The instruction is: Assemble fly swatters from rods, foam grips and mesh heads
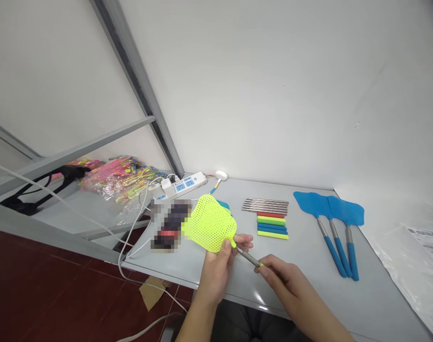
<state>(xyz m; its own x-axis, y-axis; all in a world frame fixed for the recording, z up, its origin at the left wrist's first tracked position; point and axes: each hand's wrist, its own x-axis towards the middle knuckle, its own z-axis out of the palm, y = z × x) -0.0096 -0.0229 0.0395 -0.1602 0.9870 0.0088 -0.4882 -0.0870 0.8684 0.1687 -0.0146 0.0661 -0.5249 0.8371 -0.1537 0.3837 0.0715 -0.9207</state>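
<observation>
A neon-yellow fly swatter point(212, 223) with a perforated head is held between both hands above the table. My left hand point(221, 259) is closed round its neck, thumb on top, where the yellow plastic meets the metal rod point(248, 257). At the rod's other end my right hand point(282, 280) pinches a bit of yellow-green, mostly covered by the fingers. Behind the yellow head the edge of a blue perforated piece point(224, 205) shows. Beyond the hands lie several bare metal rods point(265, 206) and, just nearer, a row of coloured grip sleeves point(272, 225).
Three blue fly swatters point(332, 228) lie on the right of the grey table point(245, 285). White plastic sheeting point(408, 237) covers the far right. A power strip point(182, 185) with cables stands at the back left, near a blurred patch. Bagged colourful items point(120, 175) fill a shelf.
</observation>
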